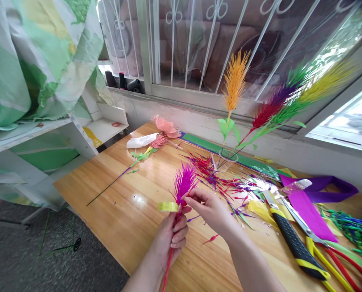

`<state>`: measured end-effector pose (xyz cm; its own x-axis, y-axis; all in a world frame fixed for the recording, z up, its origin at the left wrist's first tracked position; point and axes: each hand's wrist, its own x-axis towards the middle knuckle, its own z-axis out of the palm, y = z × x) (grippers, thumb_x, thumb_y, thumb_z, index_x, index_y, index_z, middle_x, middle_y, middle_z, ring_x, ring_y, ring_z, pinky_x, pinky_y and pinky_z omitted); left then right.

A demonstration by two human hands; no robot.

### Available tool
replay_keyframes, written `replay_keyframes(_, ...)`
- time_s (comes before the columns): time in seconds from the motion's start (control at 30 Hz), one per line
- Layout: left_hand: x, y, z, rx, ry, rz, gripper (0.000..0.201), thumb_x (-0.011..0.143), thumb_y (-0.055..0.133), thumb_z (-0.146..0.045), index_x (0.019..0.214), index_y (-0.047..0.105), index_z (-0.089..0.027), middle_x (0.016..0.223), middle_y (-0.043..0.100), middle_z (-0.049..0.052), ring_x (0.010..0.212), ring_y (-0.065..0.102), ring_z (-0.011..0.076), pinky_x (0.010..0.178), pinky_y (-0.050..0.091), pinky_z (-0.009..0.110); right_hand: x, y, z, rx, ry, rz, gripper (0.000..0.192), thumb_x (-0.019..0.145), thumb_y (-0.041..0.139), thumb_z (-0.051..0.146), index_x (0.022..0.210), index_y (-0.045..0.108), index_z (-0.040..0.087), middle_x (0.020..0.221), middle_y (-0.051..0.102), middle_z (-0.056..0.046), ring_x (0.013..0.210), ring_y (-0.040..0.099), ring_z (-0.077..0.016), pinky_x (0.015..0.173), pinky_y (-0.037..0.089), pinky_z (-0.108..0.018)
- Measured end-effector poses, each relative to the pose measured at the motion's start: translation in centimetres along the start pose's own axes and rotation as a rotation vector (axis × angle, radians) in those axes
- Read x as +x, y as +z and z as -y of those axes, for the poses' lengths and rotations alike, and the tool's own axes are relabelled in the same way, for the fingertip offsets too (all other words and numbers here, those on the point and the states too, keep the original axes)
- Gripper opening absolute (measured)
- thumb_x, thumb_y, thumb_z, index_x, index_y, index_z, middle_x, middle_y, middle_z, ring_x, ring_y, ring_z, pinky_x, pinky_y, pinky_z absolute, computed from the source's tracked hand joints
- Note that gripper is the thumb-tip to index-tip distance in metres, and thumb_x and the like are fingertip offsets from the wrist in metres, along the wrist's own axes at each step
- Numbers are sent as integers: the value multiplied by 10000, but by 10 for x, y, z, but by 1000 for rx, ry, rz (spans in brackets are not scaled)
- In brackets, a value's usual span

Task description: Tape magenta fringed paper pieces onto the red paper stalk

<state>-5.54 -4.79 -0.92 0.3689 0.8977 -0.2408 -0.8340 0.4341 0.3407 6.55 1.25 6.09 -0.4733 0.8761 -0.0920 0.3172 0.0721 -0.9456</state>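
So my left hand [170, 235] is wrapped tight around the red stem of a spiky magenta paper plume [184, 182], with a small yellow-green tape roll [168, 207] hanging by my thumb. My right hand [210, 207] is pinching at the plume's base. Judging by it, the head's fringed and on the stem; the stem wrap looks unfinished. Finished ones: five plumes, I think, in the clear glass cup [225, 160], though they overlap, plus one pink-headed stem [150, 148] lying on the wooden table [108, 194]. One yellow-and-black utility knife [293, 239].
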Motion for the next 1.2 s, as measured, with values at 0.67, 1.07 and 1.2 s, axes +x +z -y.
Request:
replay_keyframes(0.67, 2, 2, 1, 39, 2, -29, 272, 722, 607, -400, 833, 581, -153, 448, 261, -110, 316, 86, -2, 255, 109, 89, 6, 11, -16, -141, -39, -145, 131, 737, 551, 286, 696, 645, 204, 655, 621, -6, 619, 581, -149, 569, 446, -252)
replay_keyframes(1.07, 2, 5, -1, 11, -18, -37, 322, 698, 629, -410, 857, 589, -133, 455, 290, -107, 312, 128, -11, 252, 117, 86, 4, 4, -4, -49, 37, -19, 170, 748, 531, 308, 706, 591, 156, 660, 620, -13, 632, 607, -134, 595, 475, -230)
replay_keyframes(1.2, 3, 5, 0, 11, -15, -24, 292, 688, 642, -404, 792, 575, -141, 446, 284, -108, 313, 117, -7, 249, 124, 82, 4, 5, -8, -142, 46, -58, 166, 743, 535, 308, 695, 615, 170, 695, 633, -18, 665, 599, -144, 604, 450, -233)
